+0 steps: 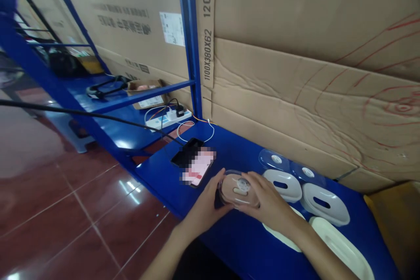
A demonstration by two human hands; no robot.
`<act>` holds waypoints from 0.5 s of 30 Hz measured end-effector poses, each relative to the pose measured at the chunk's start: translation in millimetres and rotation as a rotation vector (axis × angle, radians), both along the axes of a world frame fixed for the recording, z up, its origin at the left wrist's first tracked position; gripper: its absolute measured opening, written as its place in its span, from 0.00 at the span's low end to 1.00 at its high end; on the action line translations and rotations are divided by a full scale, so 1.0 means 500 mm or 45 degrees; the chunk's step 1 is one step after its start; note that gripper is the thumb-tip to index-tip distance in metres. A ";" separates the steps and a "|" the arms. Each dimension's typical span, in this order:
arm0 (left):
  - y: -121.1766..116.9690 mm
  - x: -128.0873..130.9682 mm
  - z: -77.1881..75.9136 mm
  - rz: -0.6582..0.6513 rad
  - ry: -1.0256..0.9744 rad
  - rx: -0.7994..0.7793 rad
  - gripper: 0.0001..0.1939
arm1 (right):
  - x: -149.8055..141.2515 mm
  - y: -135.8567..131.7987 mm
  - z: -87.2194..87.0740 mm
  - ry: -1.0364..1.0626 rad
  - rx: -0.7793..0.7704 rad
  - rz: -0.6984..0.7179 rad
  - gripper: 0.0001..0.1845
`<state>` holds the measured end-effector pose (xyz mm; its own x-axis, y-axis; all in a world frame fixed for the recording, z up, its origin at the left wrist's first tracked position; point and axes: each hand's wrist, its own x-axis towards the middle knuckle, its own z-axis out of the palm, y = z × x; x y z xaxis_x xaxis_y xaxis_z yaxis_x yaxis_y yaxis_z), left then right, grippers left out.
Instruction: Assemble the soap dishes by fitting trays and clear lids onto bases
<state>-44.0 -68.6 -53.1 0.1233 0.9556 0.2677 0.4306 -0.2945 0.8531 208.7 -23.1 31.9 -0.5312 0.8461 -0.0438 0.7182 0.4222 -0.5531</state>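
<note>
Between my two hands is an oval soap box (239,194), tan-pink inside, under a clear lid with a round sticker on top. My left hand (208,199) grips its left end, and my right hand (269,196) grips the right end. To the right of my hands lie two white oval slotted trays (294,189). Behind them, two clear oval lids (267,157) with round stickers sit near the cardboard. A pale green oval dish (344,245) lies at the front right; another pale green dish (282,235) is partly hidden under my right forearm.
Left of the box, a phone (205,166) with a blurred screen rests beside a black device (182,155) on the blue table (229,148). A power strip (160,120) with cables is behind. Cardboard (278,74) walls the back; a blue post (192,43) stands there.
</note>
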 end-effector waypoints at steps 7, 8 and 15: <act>0.008 -0.004 0.009 -0.072 0.045 0.084 0.46 | 0.007 0.006 -0.012 -0.072 0.103 -0.043 0.47; 0.008 -0.005 0.009 -0.076 0.045 0.084 0.46 | 0.010 0.006 -0.012 -0.081 0.121 -0.035 0.46; 0.008 -0.007 0.008 -0.107 0.000 0.071 0.46 | 0.019 -0.007 -0.026 -0.154 0.185 -0.001 0.43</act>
